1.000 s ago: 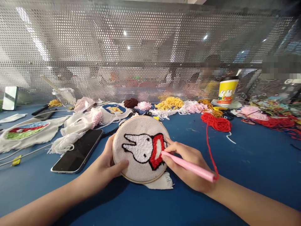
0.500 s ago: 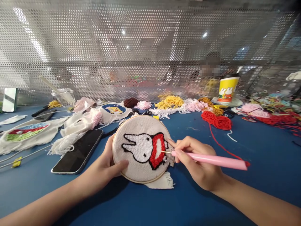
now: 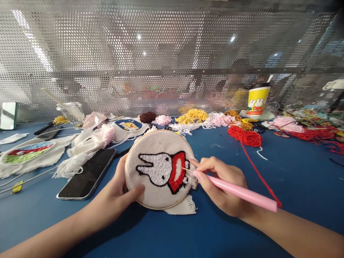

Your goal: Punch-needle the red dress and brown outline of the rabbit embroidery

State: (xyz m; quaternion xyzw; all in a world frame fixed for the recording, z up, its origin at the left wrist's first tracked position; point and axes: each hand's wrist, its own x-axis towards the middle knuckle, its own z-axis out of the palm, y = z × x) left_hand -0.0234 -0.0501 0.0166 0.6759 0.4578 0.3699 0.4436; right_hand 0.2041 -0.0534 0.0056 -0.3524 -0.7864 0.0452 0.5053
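Note:
My left hand (image 3: 122,186) grips the left side of a round embroidery hoop (image 3: 158,143), its thumb lying on the cloth and its other fingers hidden behind. On the white cloth is a rabbit (image 3: 158,166) lying sideways, with a white looped head, black outline and red clothing around a bare pale patch. Between the thumb and fingers of my right hand (image 3: 223,182) is a pink punch needle (image 3: 242,191). Its thin metal tip meets the cloth at the bare patch. Red yarn (image 3: 262,173) runs from the handle's back end to a red skein (image 3: 244,136).
A black phone (image 3: 87,175) lies left of the hoop, near other embroidered cloths (image 3: 29,152). Yellow yarn (image 3: 192,116) and other skeins line the back, before a perforated metal screen (image 3: 166,53). A yellow cup (image 3: 258,100) with a straw stands at the back right.
The punch needle's back end has dipped lower, so its handle slants more steeply. The red yarn behind it hangs straighter. The whole view has shifted slightly, and both hands keep their holds.

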